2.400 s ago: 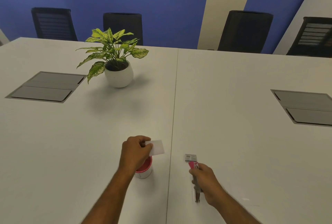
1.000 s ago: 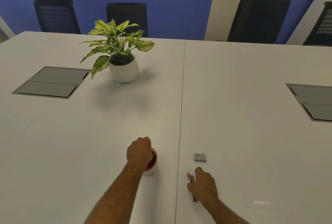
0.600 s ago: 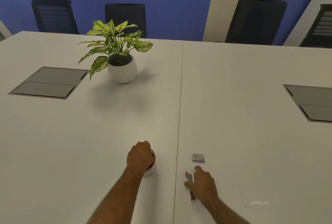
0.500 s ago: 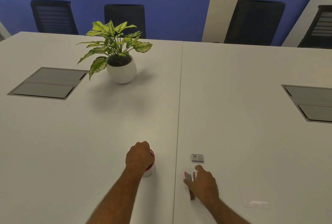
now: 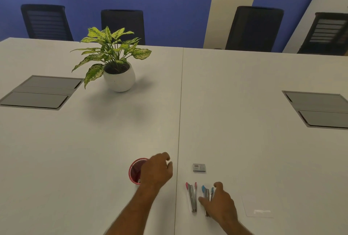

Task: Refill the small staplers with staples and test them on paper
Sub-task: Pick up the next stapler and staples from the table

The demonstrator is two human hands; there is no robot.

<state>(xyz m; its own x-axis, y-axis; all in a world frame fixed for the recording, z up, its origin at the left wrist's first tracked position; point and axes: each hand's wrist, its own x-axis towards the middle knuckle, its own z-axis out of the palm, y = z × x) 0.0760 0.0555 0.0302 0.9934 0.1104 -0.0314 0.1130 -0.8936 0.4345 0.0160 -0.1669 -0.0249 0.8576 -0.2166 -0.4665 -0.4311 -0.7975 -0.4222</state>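
Right hand (image 5: 219,201), fingers spread, settles over blue stapler (image 5: 206,195) beside pink stapler (image 5: 191,196), probably to take it. Left hand (image 5: 156,170) hovers empty, loosely curled, by red cup (image 5: 134,170).

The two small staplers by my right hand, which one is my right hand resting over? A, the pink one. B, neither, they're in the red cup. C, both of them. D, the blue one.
D: the right hand lies over the rear part of the blue stapler, while the pink stapler lies uncovered on the table just to its left, and both are outside the red cup.
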